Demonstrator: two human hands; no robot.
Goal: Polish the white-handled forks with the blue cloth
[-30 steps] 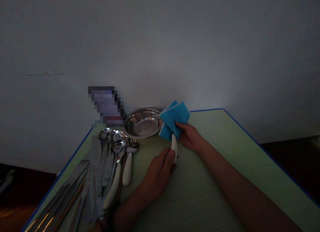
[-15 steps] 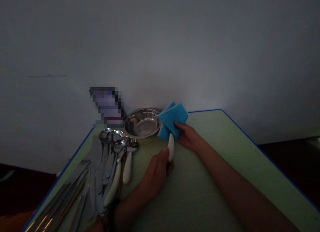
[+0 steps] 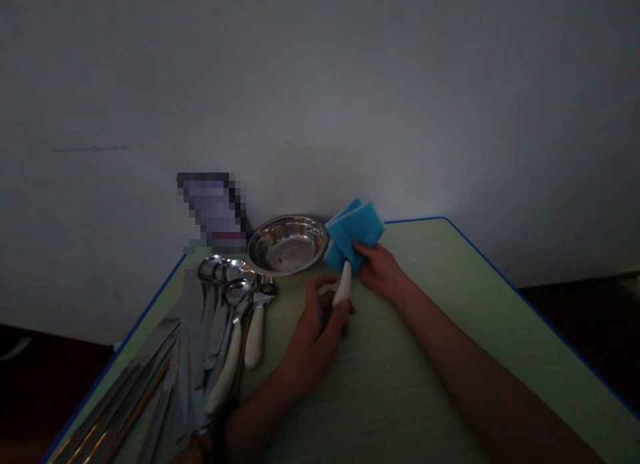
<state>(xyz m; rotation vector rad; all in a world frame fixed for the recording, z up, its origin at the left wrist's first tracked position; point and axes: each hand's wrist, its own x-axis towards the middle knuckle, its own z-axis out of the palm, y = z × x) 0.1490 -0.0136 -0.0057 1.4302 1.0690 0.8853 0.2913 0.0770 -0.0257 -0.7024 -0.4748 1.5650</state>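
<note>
A folded blue cloth (image 3: 361, 225) is gripped in my right hand (image 3: 384, 269), thumb on top. The cloth wraps the far end of a utensil with a white handle (image 3: 343, 284); that end is hidden, so its kind does not show. My left hand (image 3: 323, 317) holds the near end of the handle by the thumb, the index finger lifted and bent away from it. Just left of the cloth stands a shallow steel bowl (image 3: 289, 247). Spoons (image 3: 237, 292) lie nearest my left hand, one or two with white handles.
Table knives (image 3: 187, 317) and other long metal cutlery (image 3: 115, 411) lie along the left side of the green table (image 3: 400, 384), which has a blue edge. A pixelated tablet-like device (image 3: 213, 207) leans on the wall (image 3: 320, 104) behind.
The cloth and my right hand have shifted slightly right and up. My left index finger has lifted off the white handle, and the left-hand grip has loosened.
</note>
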